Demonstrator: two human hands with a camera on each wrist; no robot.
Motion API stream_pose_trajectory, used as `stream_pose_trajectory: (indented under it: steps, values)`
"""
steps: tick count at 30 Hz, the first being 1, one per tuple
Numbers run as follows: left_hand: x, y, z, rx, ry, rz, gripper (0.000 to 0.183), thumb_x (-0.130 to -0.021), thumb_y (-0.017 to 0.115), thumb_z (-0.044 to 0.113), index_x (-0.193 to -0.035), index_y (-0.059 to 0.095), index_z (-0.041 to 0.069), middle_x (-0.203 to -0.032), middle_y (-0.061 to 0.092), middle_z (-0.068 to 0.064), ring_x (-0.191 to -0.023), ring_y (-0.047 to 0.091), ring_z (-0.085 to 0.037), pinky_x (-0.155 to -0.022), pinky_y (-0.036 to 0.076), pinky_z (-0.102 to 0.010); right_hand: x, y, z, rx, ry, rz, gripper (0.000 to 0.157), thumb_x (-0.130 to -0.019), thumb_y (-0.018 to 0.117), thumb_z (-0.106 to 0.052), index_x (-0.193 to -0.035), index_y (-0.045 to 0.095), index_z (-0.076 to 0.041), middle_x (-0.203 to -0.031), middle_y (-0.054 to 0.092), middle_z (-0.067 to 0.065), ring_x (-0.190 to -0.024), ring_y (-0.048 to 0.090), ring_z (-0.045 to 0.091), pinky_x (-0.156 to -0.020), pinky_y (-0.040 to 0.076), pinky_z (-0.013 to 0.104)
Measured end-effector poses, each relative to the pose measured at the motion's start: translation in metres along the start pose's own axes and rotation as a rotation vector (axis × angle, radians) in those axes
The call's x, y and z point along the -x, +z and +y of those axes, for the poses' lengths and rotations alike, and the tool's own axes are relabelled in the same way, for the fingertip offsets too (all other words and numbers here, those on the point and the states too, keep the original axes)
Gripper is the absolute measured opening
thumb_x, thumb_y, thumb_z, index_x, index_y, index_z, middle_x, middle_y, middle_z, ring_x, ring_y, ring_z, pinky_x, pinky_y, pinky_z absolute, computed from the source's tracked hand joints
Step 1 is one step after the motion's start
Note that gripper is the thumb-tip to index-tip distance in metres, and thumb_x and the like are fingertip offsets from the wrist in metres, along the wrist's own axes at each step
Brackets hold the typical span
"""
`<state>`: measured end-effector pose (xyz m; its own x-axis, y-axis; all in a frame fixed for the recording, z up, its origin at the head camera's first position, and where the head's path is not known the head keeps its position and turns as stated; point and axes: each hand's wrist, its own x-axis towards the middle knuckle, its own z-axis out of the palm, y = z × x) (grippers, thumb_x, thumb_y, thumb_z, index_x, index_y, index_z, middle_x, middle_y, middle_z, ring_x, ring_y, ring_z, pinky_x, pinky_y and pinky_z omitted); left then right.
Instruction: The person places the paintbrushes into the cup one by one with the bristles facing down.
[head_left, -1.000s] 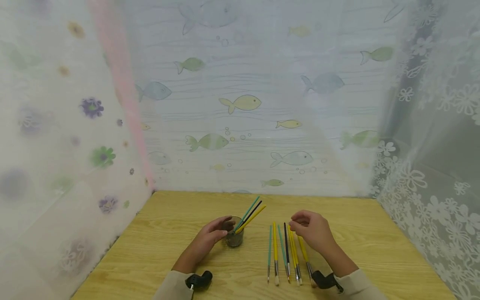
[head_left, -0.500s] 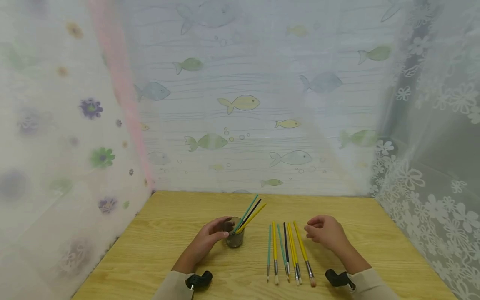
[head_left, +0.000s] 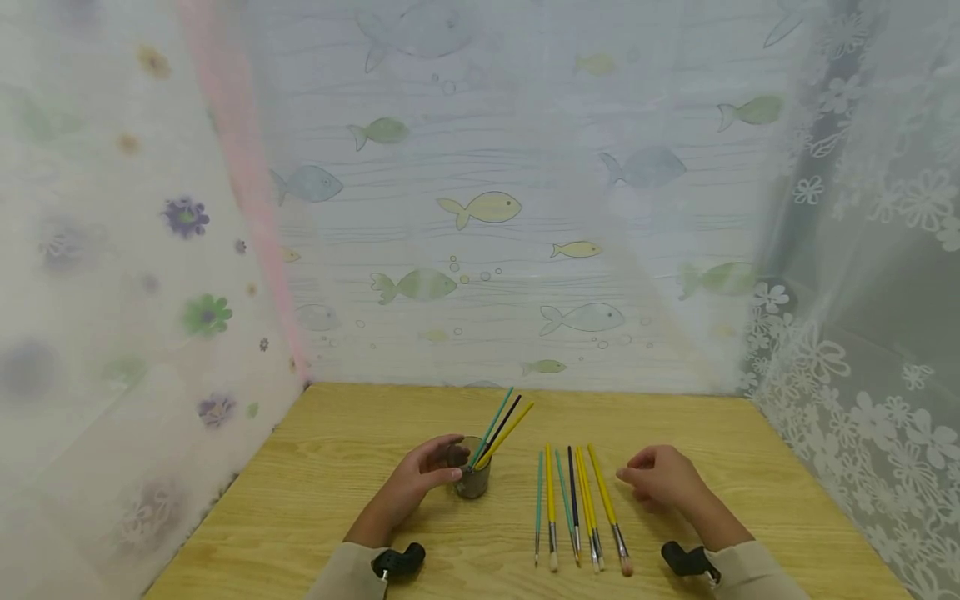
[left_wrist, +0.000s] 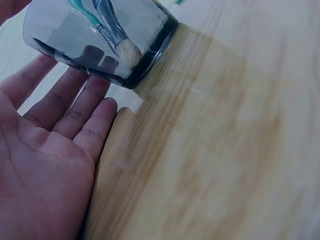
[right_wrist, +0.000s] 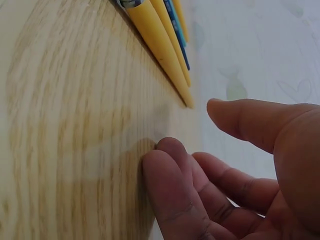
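My left hand point(head_left: 414, 479) holds a smoky see-through cup point(head_left: 472, 482) from its left side, thumb in front and fingers behind. In the left wrist view, fingertips show dimly through the glass point(left_wrist: 80, 42), beside the bristles of a paintbrush point(left_wrist: 129, 52). Teal, dark and yellow handles lean rightward out of the rim. My right hand point(head_left: 663, 479) rests low over the table, fingers loosely bent with nothing in them. Just left of it lies a thick yellow paintbrush point(head_left: 602, 487), its handle end toward the wall.
Several more paintbrushes lie side by side between the hands, among them a teal brush point(head_left: 539, 500), a yellow brush point(head_left: 551, 500) and a dark brush point(head_left: 573, 487). The wood-grain table point(head_left: 360, 417) ends at a fish-print curtain point(head_left: 487, 333); patterned sheets hang at both sides.
My right hand has drawn away to the right from over the yellow paintbrushes, uncovering them. The cup has shifted slightly right and nearer, with my left hand still on it.
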<state>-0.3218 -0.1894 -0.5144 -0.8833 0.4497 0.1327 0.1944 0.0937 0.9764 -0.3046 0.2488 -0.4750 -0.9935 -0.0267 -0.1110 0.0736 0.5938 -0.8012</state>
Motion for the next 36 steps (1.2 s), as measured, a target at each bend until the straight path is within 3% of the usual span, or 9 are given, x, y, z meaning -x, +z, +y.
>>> stream_pose_trajectory:
  steps: [18, 36]
  values:
    - [0.001, -0.001, -0.002, 0.002, 0.003, -0.014, 0.058, -0.105, 0.062, 0.015, -0.158, 0.041, 0.009, -0.155, 0.050, -0.019, -0.141, 0.051, -0.031, -0.105, 0.050, -0.027, -0.001, 0.021, -0.010, 0.031, 0.001, -0.019, 0.023, -0.089, 0.082, -0.018, -0.099, 0.074, 0.000, -0.082, 0.071, 0.009, -0.066, 0.068, 0.021, -0.057, 0.059, 0.035]
    - [0.000, -0.001, -0.001, 0.004, 0.017, -0.027, 0.061, -0.103, 0.064, 0.014, -0.158, 0.039, 0.004, -0.155, 0.049, -0.022, -0.140, 0.052, -0.037, -0.108, 0.050, -0.032, 0.000, 0.030, -0.022, 0.073, -0.021, -0.031, 0.020, -0.084, 0.085, -0.015, -0.093, 0.075, -0.001, -0.080, 0.071, 0.009, -0.067, 0.068, 0.020, -0.058, 0.059, 0.035]
